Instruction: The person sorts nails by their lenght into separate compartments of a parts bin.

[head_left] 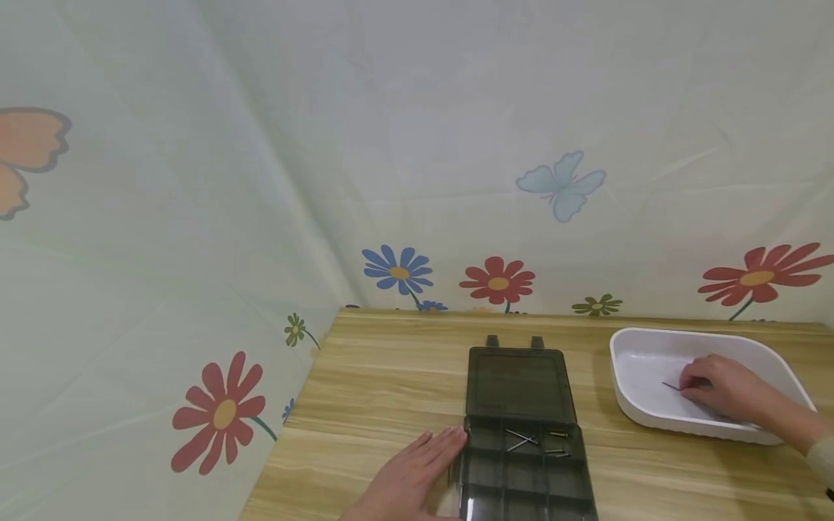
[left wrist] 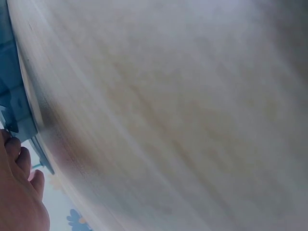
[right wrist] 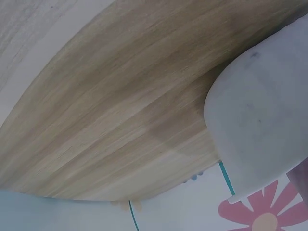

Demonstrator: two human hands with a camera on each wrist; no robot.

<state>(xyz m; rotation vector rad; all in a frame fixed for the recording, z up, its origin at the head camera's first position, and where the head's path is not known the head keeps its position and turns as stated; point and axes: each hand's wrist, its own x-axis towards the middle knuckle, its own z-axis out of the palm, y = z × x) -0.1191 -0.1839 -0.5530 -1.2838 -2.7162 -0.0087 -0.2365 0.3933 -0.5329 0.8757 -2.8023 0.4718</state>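
A smoky-grey divided plastic box lies on the table with its lid folded back, away from me. Long thin nails cross each other in a middle compartment, and short ones lie to their right. My left hand rests against the box's left edge with its fingers straight; in the left wrist view, this hand shows beside the box's bluish side. Inside a white tray, my right hand pinches a thin dark nail, which points out to the left of the fingertips.
The wood-grain table runs back to a pale cloth wall printed with flowers and butterflies. The tray's outer wall fills the right of the right wrist view. Two latch tabs stick out from the lid's far edge.
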